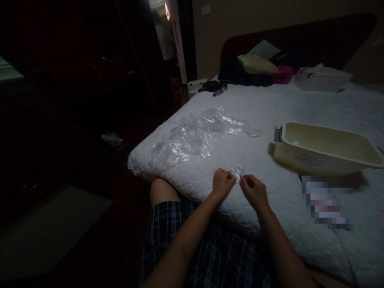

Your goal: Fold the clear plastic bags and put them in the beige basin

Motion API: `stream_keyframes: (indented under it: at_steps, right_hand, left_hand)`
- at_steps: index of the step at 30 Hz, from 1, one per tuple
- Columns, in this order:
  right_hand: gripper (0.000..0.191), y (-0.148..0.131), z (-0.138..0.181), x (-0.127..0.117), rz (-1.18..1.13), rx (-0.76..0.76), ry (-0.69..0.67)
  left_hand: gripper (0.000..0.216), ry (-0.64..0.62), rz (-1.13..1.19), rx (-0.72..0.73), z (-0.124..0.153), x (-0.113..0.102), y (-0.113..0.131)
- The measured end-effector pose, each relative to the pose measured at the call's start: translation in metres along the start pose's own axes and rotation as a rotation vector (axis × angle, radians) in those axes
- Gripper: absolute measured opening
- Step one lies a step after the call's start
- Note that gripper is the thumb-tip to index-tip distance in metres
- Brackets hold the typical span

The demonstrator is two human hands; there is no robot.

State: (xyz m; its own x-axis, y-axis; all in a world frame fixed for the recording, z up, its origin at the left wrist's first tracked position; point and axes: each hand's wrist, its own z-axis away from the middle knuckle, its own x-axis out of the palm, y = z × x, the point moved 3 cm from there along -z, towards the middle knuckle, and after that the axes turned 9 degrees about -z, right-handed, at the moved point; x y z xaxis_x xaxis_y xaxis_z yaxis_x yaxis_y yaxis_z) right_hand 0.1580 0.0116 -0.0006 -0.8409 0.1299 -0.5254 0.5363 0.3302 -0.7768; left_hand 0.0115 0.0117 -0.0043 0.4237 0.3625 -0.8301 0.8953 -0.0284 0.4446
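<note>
Between my hands, just above the edge of the white quilted mattress (255, 156), is a small clear plastic bag (238, 171). My left hand (222, 184) pinches its left side with curled fingers. On the right side, my right hand (254, 193) grips it between thumb and fingertips. Beyond my hands lies a spread of crumpled clear plastic bags (195, 136) on the mattress. Whether the small bag holds anything is too dim to make out.
A cream plastic tub (324, 156) with a grey clip stands at right. Nearer me lies a blurred-out device (325, 202) with a cable. Toward the headboard are a cushion (258, 65) and a white box (322, 79). A person (164, 40) stands in the doorway.
</note>
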Motion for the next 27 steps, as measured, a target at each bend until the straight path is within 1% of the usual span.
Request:
stream_keyframes:
  at_steps: [3,7,16,21,27]
  right_hand:
    - [0.026,0.0010,-0.0002,0.0013,0.023,-0.027,-0.007]
    - [0.028,0.0042,-0.0013,0.0034,0.035,-0.046,-0.025]
    - [0.030,0.0026,-0.0002,0.0018,-0.001,0.006,-0.032]
    - [0.034,0.0048,-0.0015,0.0021,0.015,-0.011,-0.038]
    - [0.036,0.0041,-0.0019,0.0024,0.035,-0.054,-0.041]
  left_hand:
    - [0.013,0.003,-0.011,-0.012,-0.0001,0.0000,-0.0006]
    - [0.014,-0.003,0.002,0.010,0.0001,-0.0006,-0.0003]
    - [0.019,0.003,0.033,-0.004,0.0016,-0.0035,0.0011]
    - [0.007,-0.010,0.048,-0.018,0.0020,-0.0057,0.0005]
    - [0.009,-0.042,-0.010,0.039,0.0017,-0.0076,0.0020]
